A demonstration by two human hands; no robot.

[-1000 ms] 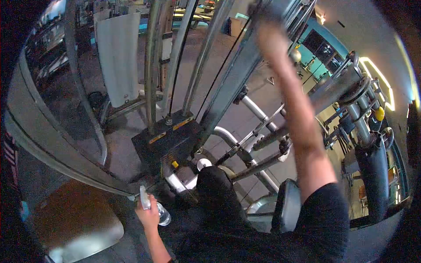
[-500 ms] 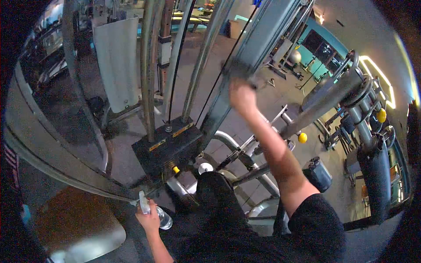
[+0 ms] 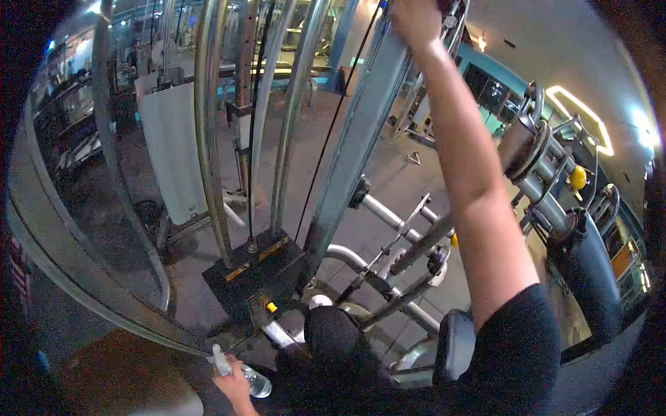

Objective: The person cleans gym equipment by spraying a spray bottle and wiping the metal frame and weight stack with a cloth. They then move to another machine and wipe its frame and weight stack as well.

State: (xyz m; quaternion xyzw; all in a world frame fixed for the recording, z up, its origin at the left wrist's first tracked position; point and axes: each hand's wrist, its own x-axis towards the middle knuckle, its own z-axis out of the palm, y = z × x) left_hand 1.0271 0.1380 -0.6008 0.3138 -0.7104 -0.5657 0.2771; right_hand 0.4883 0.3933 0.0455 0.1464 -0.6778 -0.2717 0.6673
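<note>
Low in the head view, my left hand (image 3: 234,385) is closed around a clear spray bottle (image 3: 257,383) with a white trigger head. My right arm reaches far up, and my right hand (image 3: 416,24) is at the top edge, against the upper part of a grey metal upright (image 3: 357,121) of a gym machine. Its fingers look curled; a dark patch shows by them, but what they hold is hard to make out. Below stands a black weight stack (image 3: 257,277) with chrome guide rods (image 3: 286,139) and a cable rising from it.
A curved grey frame bar (image 3: 90,295) sweeps along the left, above a brown padded seat (image 3: 121,367). Padded rollers (image 3: 586,270) and metal arms fill the right. A pale panel (image 3: 175,149) stands behind the rods. Yellow knobs (image 3: 578,177) stick out at the right.
My right hand has moved up along the upright, from its middle to near the top of the view. The spray bottle stays in my left hand, and the view has shifted upward.
</note>
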